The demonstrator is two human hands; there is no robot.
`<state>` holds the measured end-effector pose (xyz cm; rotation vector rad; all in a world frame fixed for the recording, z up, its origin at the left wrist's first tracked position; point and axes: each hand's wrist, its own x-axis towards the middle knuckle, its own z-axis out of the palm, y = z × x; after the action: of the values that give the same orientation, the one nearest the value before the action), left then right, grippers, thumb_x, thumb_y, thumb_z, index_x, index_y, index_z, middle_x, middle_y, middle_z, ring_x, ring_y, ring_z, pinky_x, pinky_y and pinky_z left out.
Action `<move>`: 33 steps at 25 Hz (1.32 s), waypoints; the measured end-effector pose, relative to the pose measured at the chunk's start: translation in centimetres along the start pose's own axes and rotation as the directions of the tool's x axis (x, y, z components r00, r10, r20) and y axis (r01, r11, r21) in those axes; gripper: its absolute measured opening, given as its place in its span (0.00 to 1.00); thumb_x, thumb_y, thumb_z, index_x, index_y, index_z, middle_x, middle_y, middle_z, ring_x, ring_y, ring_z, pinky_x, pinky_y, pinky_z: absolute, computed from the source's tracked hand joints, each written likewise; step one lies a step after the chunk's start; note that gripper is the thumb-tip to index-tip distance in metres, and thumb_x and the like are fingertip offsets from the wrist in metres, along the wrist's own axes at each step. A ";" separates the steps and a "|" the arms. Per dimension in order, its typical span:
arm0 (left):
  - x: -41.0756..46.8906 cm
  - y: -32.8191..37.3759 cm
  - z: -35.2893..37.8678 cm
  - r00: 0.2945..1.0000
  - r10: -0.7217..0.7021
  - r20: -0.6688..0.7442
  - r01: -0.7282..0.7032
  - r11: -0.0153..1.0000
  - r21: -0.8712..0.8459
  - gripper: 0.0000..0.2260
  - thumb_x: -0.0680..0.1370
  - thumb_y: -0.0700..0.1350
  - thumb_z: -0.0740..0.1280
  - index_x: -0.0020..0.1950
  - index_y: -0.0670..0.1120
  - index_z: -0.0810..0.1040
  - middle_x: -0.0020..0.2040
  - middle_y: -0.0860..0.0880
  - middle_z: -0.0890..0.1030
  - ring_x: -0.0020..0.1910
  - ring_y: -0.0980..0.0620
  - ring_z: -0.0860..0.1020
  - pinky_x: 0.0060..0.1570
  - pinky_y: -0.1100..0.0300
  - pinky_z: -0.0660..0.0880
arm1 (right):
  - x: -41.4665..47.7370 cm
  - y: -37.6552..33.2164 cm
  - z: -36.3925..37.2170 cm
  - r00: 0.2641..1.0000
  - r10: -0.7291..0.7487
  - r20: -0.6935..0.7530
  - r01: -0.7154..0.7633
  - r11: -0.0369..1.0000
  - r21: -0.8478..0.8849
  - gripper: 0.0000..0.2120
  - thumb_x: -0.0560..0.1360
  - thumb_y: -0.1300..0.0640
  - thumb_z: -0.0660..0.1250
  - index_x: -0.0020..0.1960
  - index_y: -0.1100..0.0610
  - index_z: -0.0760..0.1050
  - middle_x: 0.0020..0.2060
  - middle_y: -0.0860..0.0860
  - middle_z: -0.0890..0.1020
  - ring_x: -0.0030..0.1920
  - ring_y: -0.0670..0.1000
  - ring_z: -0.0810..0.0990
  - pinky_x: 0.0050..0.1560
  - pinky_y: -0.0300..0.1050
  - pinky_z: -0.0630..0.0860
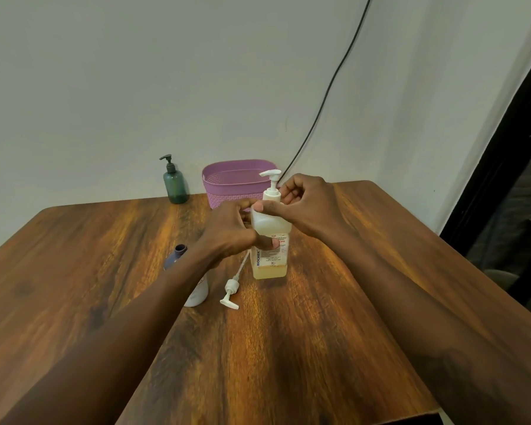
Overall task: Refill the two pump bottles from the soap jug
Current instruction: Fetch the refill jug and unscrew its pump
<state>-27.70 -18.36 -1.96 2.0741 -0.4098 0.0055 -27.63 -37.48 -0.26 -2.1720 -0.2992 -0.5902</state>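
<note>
Midway across the bench [288, 332], gripping the soap jug [270, 230] with the left hand [230, 231], pinching its pump collar [272, 195] with the right hand [302, 204].

Soap jug [270, 262] standing on table [319, 332], sitting between left hand [233, 231] and right hand [304, 204]; loose pump [231, 290] lying just nearer than left hand; uncapped bottle [197, 294] standing left of it, under left forearm; basket [227, 182] sitting beyond both hands; pump bottle [175, 185] standing beyond left hand, left of basket
</note>
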 end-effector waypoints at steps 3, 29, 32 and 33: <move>0.0 0.1 0.1 1.000 -0.014 -0.007 0.014 1.000 0.002 0.35 0.62 0.44 0.84 0.67 0.49 0.77 0.56 0.50 0.84 0.53 0.51 0.83 0.52 0.47 0.82 | 0.4 0.4 -0.6 0.984 0.017 0.175 -0.046 0.986 0.163 0.19 0.74 0.49 0.76 0.62 0.53 0.81 0.47 0.39 0.83 0.44 0.35 0.81 0.45 0.36 0.77; -0.5 -0.8 0.5 1.000 0.001 -0.031 0.000 0.999 0.033 0.35 0.63 0.42 0.83 0.68 0.48 0.76 0.58 0.49 0.84 0.54 0.51 0.83 0.53 0.49 0.82 | -0.4 -1.0 0.3 0.985 -0.013 0.172 0.004 0.998 0.057 0.19 0.72 0.51 0.78 0.62 0.52 0.82 0.50 0.39 0.83 0.49 0.40 0.83 0.44 0.30 0.78; -0.5 -1.3 0.2 1.000 -0.015 -0.027 0.015 1.000 0.011 0.36 0.63 0.43 0.84 0.69 0.48 0.76 0.59 0.50 0.83 0.57 0.52 0.82 0.56 0.48 0.81 | -0.2 -1.2 -0.5 0.954 0.031 0.297 -0.142 0.922 0.361 0.27 0.77 0.66 0.71 0.74 0.53 0.72 0.64 0.47 0.82 0.64 0.46 0.80 0.62 0.46 0.79; -0.5 -1.4 0.2 0.999 -0.019 -0.029 0.019 1.000 0.009 0.36 0.63 0.43 0.84 0.69 0.48 0.76 0.59 0.51 0.83 0.57 0.52 0.82 0.55 0.48 0.81 | -0.1 -1.4 -0.7 0.954 0.026 0.298 -0.153 0.899 0.411 0.28 0.77 0.68 0.70 0.75 0.54 0.71 0.66 0.49 0.81 0.66 0.48 0.79 0.64 0.49 0.79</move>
<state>-27.82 -17.71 -3.33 2.0847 -0.3734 0.0257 -28.46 -37.17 0.97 -1.8208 -0.4368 -0.1308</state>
